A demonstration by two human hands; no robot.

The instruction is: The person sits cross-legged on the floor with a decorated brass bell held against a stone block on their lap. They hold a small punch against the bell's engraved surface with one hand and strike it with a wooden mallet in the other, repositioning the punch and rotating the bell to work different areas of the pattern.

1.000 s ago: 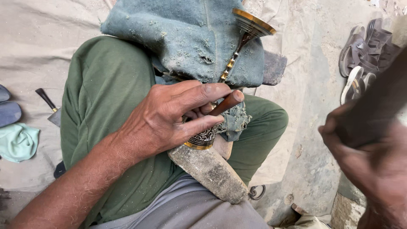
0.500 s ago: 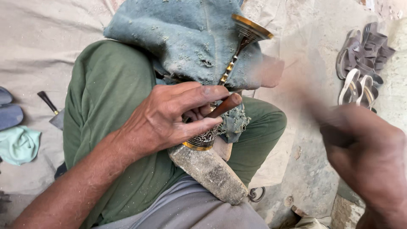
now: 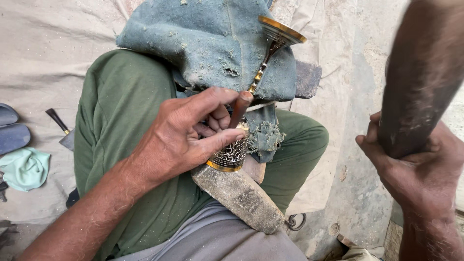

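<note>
This is a craftsman's floor workshop, informal and dusty. The person sits on the ground on a worn, pale ground cloth (image 3: 43,58), with work propped across the lap on a rough stone block (image 3: 239,193) and a dust-speckled blue-grey rag (image 3: 203,43). An engraved brass goblet (image 3: 241,140) lies there with a small punch tool (image 3: 238,110) against it. A dark-handled chisel (image 3: 60,128) lies on the cloth, sandals (image 3: 12,128) beside it, and bare concrete (image 3: 357,183) to the side.

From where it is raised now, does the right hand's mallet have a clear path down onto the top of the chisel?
Probably yes. The right hand holds the dark mallet off to the side, and the chisel top pokes out bare above the left hand fingers; nothing lies between.
</note>
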